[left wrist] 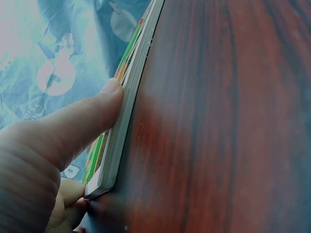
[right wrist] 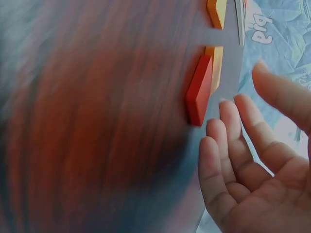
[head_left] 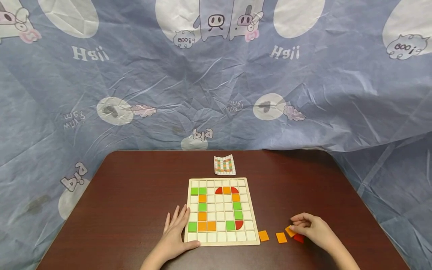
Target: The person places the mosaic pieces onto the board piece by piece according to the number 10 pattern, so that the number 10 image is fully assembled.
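Observation:
A square white grid board [head_left: 216, 239] lies on the table, with green, orange and red pieces in several cells. My left hand [head_left: 175, 234] rests at its lower left corner, fingers spread straight along the left edge. In the left wrist view, the thumb [left wrist: 92, 114] lies against the board's side [left wrist: 116, 141]. Over the table to the right, my right hand [head_left: 314, 229] hovers beside an orange square tile [head_left: 289, 231] and a red piece [head_left: 299, 238]. The right wrist view shows its thumb and fingers apart, holding nothing, near the red piece [right wrist: 199, 92].
Two more orange tiles [head_left: 263, 236] [head_left: 281, 237] lie between the board and my right hand. Behind the board is a small printed pattern card [head_left: 224, 165]. The dark wooden table [head_left: 145, 180] ends at a blue patterned cloth [head_left: 189, 82].

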Demonstrator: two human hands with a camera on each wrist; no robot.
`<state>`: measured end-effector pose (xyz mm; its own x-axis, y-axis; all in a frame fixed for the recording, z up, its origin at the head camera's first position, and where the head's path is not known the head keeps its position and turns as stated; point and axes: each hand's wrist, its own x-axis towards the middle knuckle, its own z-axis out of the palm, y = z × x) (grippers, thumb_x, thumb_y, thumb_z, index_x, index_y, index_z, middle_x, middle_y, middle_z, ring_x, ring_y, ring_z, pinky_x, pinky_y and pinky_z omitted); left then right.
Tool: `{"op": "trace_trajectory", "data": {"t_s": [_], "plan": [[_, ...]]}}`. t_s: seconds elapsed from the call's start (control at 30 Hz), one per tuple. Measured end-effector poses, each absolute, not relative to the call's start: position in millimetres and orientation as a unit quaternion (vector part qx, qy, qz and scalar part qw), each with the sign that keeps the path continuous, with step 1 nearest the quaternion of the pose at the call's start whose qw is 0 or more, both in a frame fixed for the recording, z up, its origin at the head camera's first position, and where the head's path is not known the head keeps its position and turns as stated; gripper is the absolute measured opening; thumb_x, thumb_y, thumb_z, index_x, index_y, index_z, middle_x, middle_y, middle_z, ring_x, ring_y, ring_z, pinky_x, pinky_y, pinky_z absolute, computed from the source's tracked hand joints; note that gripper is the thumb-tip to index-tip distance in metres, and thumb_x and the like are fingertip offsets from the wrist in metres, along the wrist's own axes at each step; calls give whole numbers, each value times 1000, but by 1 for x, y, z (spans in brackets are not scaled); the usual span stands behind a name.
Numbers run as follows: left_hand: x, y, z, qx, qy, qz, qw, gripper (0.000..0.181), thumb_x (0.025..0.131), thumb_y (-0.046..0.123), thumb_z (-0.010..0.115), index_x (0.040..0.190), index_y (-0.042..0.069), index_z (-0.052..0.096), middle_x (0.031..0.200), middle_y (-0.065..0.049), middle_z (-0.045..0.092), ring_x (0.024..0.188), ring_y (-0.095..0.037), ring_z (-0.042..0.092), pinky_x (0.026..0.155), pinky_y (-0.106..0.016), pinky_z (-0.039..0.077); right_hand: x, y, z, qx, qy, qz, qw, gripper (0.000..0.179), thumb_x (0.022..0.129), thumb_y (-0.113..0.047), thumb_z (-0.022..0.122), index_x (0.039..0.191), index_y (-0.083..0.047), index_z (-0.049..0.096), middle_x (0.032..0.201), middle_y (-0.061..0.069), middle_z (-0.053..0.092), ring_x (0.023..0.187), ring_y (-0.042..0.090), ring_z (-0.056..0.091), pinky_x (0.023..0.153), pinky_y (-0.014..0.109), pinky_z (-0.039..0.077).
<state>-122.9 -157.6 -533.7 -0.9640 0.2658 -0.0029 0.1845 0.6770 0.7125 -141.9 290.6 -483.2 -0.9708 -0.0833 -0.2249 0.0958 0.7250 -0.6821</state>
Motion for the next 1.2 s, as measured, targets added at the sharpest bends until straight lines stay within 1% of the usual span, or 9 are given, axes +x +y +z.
{"op": "trace_trajectory", "data": {"t_s": [0.13,0.2,0.3,0.4,0.53,0.67,0.9,1.03,1.2], "plan": [[-122,-158,-534,123,914,383,47,112,71,52,83,155,2,28,164,-14,20,152,-40,6,119,-59,-8,-137,297,-485,-11,916,-376,142,41,78,-22,83,111,-2,68,106,6,70,84,7,60,72,20,52],[-123,-158,-535,123,915,382,44,112,71,52,83,155,3,28,164,-14,20,152,-40,7,119,-58,-8,-135,299,-487,-9,917,-371,145,42,76,-20,84,110,-3,68,105,5,69,85,7,59,73,20,51],[-123,-158,-537,123,916,380,42,112,71,52,83,154,2,28,163,-15,21,152,-41,7,118,-59,-7,-133,300,-490,4,926,-350,139,39,73,-17,86,105,-6,67,101,2,68,85,10,59,71,20,51],[-124,-158,-537,118,916,380,51,112,70,52,83,155,3,27,164,-14,20,153,-39,6,119,-58,-7,-131,299,-491,21,936,-325,133,35,71,-16,87,99,-10,67,94,-1,65,81,9,57,68,20,49],[-123,-158,-538,112,916,381,61,113,70,51,84,155,4,27,164,-12,19,154,-36,5,119,-56,-9,-127,298,-491,22,948,-293,121,31,69,-17,88,91,-14,66,84,-4,61,72,4,53,64,20,45],[-123,-158,-536,112,916,379,63,113,70,52,83,155,4,27,164,-12,19,154,-36,5,119,-58,-8,-125,297,-490,22,951,-285,117,32,67,-19,89,87,-14,64,79,-4,60,67,2,51,61,21,43],[-123,-158,-536,122,915,383,43,112,70,53,83,154,2,28,163,-16,21,152,-42,7,119,-59,-7,-127,298,-485,16,938,-320,134,31,71,-18,87,89,-10,63,77,-2,61,66,3,54,60,21,44],[-123,-158,-536,123,917,378,42,112,71,54,82,155,3,28,163,-15,21,152,-41,7,118,-59,-6,-132,292,-477,11,928,-351,121,30,74,-19,85,92,-7,64,80,0,63,66,4,58,60,21,47],[-122,-157,-535,125,916,378,44,112,70,53,83,155,3,28,164,-15,21,152,-40,7,118,-61,-5,-144,271,-469,-12,902,-417,113,29,79,-17,82,96,-3,63,83,4,66,65,9,63,59,23,51]]}}
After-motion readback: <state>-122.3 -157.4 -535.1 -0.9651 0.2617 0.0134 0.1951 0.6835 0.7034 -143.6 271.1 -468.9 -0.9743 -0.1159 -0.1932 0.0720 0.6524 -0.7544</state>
